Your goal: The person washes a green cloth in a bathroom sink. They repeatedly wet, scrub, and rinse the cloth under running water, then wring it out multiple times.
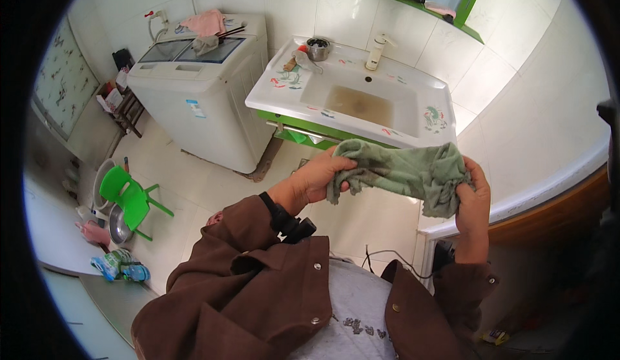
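Green cloth (403, 172) is hanging stretched between both hands, in the air just in front of the white sink (361, 105). Left hand (320, 178) is clamping one bunched end, right hand (473, 198) is clamping the other. For a clean wring, I'd say: keeping both grips tight, twisting opposite ways, holding it over the basin so drips land there. Right fingers are mostly buried in fabric; can't tell whether the cloth is wet. Washing machine (200, 88) is sitting left of the sink.

white sink (361, 105) with murky water, washing machine (203, 92) left of it, pink cloth (205, 22) on top, little green chair (131, 198) on the floor.
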{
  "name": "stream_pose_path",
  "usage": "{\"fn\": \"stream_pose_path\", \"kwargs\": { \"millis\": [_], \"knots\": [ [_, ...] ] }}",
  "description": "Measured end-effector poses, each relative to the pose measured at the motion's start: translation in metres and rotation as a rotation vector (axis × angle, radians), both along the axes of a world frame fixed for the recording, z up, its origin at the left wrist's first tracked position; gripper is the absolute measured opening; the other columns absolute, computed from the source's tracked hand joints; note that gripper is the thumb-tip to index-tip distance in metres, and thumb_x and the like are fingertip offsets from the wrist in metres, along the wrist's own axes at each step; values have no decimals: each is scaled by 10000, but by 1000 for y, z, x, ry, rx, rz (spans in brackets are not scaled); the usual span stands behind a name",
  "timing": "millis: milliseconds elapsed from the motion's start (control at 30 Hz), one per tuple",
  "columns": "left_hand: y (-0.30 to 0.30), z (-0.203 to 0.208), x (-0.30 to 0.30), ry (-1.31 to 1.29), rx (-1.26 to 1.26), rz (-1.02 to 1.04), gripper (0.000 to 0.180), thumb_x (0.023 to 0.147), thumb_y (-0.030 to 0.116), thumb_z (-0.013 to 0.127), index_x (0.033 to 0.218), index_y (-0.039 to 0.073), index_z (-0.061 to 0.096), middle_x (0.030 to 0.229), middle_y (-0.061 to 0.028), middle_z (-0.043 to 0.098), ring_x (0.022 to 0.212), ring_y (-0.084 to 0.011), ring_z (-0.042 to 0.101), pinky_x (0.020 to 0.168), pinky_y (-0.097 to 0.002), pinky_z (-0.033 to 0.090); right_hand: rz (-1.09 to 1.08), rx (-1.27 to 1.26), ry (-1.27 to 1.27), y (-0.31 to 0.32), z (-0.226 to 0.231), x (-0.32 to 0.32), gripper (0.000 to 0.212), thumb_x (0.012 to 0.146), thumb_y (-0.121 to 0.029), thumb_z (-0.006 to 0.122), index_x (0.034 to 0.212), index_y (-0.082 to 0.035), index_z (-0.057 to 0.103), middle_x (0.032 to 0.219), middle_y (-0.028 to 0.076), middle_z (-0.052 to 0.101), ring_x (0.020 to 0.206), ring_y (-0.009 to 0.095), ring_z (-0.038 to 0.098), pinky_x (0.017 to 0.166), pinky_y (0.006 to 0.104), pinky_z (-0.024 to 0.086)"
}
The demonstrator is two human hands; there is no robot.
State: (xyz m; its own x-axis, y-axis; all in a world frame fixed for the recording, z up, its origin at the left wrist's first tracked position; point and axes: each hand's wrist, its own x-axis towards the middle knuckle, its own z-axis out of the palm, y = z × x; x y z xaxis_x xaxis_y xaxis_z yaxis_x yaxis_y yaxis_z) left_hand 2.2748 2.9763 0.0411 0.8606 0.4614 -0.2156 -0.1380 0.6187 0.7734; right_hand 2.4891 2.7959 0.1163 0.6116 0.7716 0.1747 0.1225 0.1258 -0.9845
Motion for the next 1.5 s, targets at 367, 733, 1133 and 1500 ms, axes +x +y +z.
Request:
{"fn": "stream_pose_path", "kwargs": {
  "millis": [367,733,1133,1500],
  "knots": [
    [166,-20,93,229,-110,313,242,900,119,475,1139,110,437,956,-80,596,709,-150,618,470,-214,504,108,-98,197,216,-75,135,506,731,69,386,1212,7,530,1146,130,563,1002,199,558,872,284,449],
    [286,-76,195,689,-295,406,797,854,222,570,1457,185,50,1499,-122,-22,1329,-455,106,896,-708,295,322,-815,-519,372,-210,248,721,728,-295,659,1347,-56,376,1354,277,346,1235,394,389,1000,413,364],
    [316,-132,223,832,-378,304,832,873,278,539,1448,228,-61,1513,-91,-71,1348,-456,-46,929,-710,219,468,-1070,-838,410,-263,198,733,716,-315,692,1363,-255,353,1403,210,281,1154,397,447,953,424,406],
    [328,-188,218,289,-686,266,441,941,491,360,1128,137,545,1065,-101,592,978,-251,572,879,-464,452,604,-76,-271,426,-238,113,151,705,-41,511,853,-9,511,899,181,502,867,367,487,784,430,411]
  ]
}}
